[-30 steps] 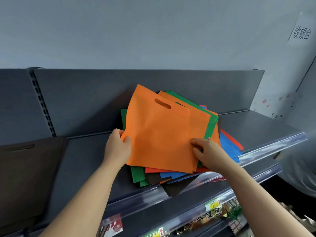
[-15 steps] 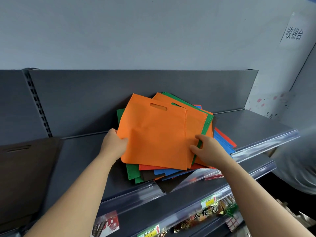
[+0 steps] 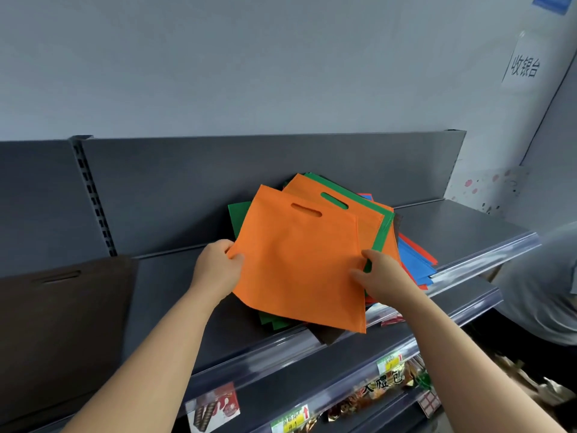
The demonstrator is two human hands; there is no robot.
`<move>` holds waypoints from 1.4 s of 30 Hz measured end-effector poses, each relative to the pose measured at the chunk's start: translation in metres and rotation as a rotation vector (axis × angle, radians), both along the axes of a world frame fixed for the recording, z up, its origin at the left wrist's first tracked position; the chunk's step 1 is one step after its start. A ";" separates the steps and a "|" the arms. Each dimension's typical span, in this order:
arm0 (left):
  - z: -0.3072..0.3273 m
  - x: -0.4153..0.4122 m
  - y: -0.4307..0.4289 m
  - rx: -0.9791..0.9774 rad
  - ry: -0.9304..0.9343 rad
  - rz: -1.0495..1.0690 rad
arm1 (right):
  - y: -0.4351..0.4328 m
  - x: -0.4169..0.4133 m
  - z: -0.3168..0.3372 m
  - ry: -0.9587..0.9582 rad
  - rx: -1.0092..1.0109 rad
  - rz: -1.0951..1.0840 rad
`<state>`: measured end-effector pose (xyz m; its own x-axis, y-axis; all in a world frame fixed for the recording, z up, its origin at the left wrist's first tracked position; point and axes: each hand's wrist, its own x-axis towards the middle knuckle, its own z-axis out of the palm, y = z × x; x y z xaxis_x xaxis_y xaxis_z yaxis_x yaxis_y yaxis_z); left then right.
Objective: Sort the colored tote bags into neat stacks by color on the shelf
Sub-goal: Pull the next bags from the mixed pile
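Wall: plain pale grey-blue wall [image 3: 281, 57], matt, running the full width behind the unit.
Sign: white paper sign [image 3: 524, 65] with dark printed characters, fixed high on the right; a blue panel [image 3: 551, 1] is cut off by the top edge.
Shelf: dark grey metal shelf [image 3: 462, 226] with an upright back panel [image 3: 218, 182] — a slotted upright [image 3: 90, 195] stands at its left.
Front edge: clear plastic rail [image 3: 487, 258] along the lip, catching a soft sheen.
Lower tier: lower shelf [image 3: 312, 370] directly beneath, carrying yellow-green price labels [image 3: 388, 364] and packaged goods [image 3: 384, 385].
Right corner: white sheet [image 3: 487, 189] with pink flower spots, just beside the back panel.
Light: even and diffuse — shadows soft.
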<state>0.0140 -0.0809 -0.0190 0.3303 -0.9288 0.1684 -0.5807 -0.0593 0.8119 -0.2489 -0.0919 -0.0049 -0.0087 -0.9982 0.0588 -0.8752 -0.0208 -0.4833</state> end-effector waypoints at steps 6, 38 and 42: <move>0.012 -0.006 -0.031 0.012 -0.068 -0.014 | 0.000 -0.004 0.001 -0.012 0.003 0.009; 0.006 0.031 -0.002 0.167 0.144 -0.059 | -0.012 -0.003 -0.016 0.105 -0.019 -0.003; 0.004 0.038 0.006 0.175 0.113 -0.023 | -0.016 -0.003 -0.023 0.126 -0.039 -0.022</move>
